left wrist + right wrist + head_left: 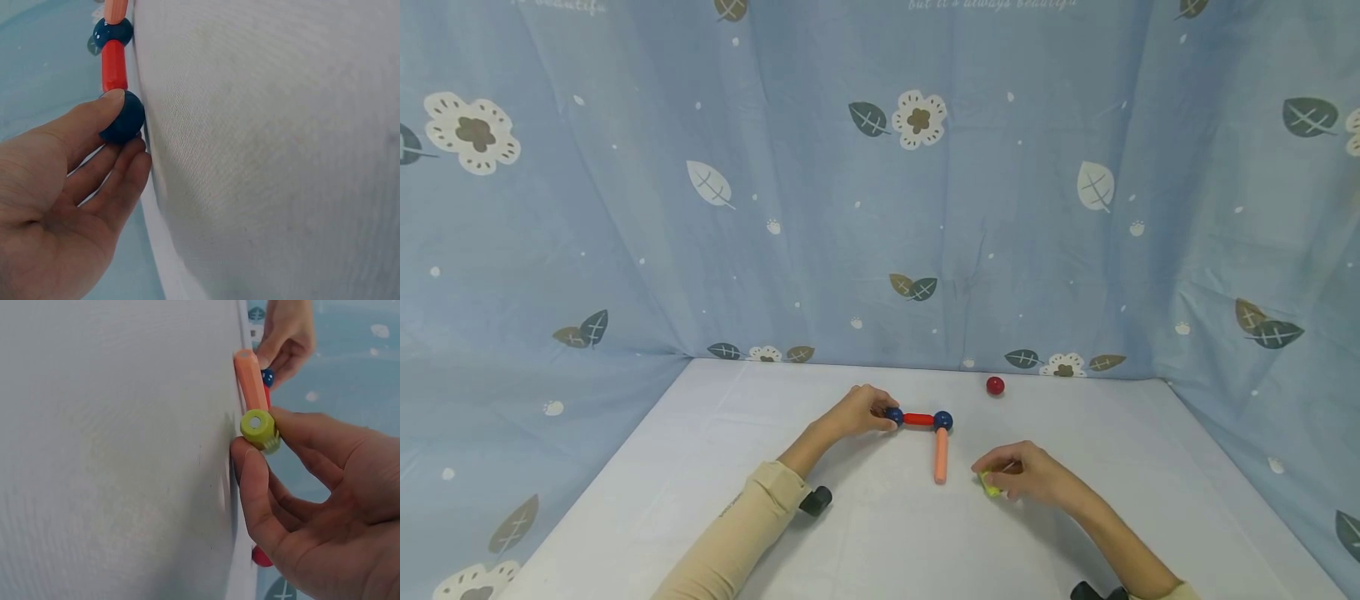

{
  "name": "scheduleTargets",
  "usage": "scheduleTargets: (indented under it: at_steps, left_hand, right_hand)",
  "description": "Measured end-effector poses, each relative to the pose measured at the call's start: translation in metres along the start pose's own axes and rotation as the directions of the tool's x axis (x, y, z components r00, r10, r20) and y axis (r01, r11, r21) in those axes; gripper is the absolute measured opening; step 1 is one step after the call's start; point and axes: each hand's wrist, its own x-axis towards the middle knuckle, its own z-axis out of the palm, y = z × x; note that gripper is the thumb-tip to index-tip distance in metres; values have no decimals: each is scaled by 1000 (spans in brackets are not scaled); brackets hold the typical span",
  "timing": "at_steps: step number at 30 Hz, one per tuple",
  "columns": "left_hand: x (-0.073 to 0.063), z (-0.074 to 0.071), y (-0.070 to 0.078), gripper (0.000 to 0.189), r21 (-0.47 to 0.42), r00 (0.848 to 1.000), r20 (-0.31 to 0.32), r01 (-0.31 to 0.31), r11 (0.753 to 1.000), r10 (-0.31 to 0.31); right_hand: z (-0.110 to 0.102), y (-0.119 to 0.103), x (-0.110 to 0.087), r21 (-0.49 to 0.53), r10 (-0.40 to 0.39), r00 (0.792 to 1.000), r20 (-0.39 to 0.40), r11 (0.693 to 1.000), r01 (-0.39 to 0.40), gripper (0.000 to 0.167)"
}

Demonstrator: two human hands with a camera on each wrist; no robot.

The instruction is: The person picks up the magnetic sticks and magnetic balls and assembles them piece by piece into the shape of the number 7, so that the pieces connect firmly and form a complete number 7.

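Note:
My left hand (859, 412) pinches a dark blue ball (127, 119) between thumb and fingers. From that ball a short red rod (918, 419) leads to a second dark blue ball (943, 420). A longer orange rod (941, 457) joins the second ball and points toward me, making an L shape on the table. To the right, my right hand (1028, 475) holds a yellow-green rod (258, 427) between thumb and fingertips. A silvery disc shows on its end in the right wrist view. In the head view it is apart from the orange rod.
A red ball (995, 386) lies near the table's back edge, beyond my right hand. The white table (880, 542) ends at a blue curtain (820, 250) printed with leaves and flowers. Dark wrist devices show near both sleeves.

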Motion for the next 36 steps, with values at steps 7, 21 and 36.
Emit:
scheduleTargets:
  at_steps: [7,21,36]
  left_hand:
    - [-1,-1,1,32,4,1000,3,1,1000,-1]
    - [-2,-1,4,32,9,1000,4,-8,1000,8]
    - [-1,-1,1,32,11,1000,5,-28,1000,28]
  right_hand:
    - [2,-2,1,44,9,1000,14,999,-10,26]
    - [11,-4,-1,118,41,998,46,992,-46,27]
    - [31,-18,5,180,41,995,87,982,-56,26]
